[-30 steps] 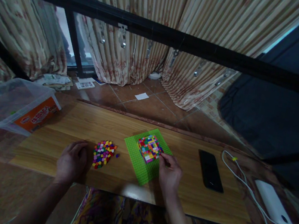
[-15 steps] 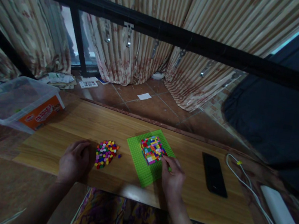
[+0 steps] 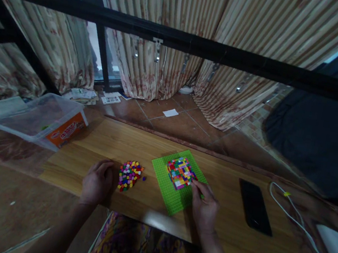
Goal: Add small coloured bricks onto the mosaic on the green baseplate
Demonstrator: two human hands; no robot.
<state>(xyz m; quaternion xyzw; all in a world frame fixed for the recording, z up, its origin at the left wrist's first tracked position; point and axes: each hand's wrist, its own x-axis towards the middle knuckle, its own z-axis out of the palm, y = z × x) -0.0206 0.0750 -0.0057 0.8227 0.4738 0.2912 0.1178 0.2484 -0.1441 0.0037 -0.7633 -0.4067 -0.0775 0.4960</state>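
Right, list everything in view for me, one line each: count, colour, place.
wooden table top: one, light brown, across the middle
green studded baseplate: one, green, table centre
block of small bricks: one, multicoloured, on the baseplate
pile of loose small bricks: one heap, multicoloured, left of the baseplate
flat black phone: one, black, right of the baseplate
white cable: one, white, far right of the table
white oblong device: one, white, right edge
clear plastic box: one, clear with an orange label, left end
striped curtains: beige, behind the black rail
left hand: one, resting on the table beside the loose pile
right hand: one, fingers at the brick block's edge
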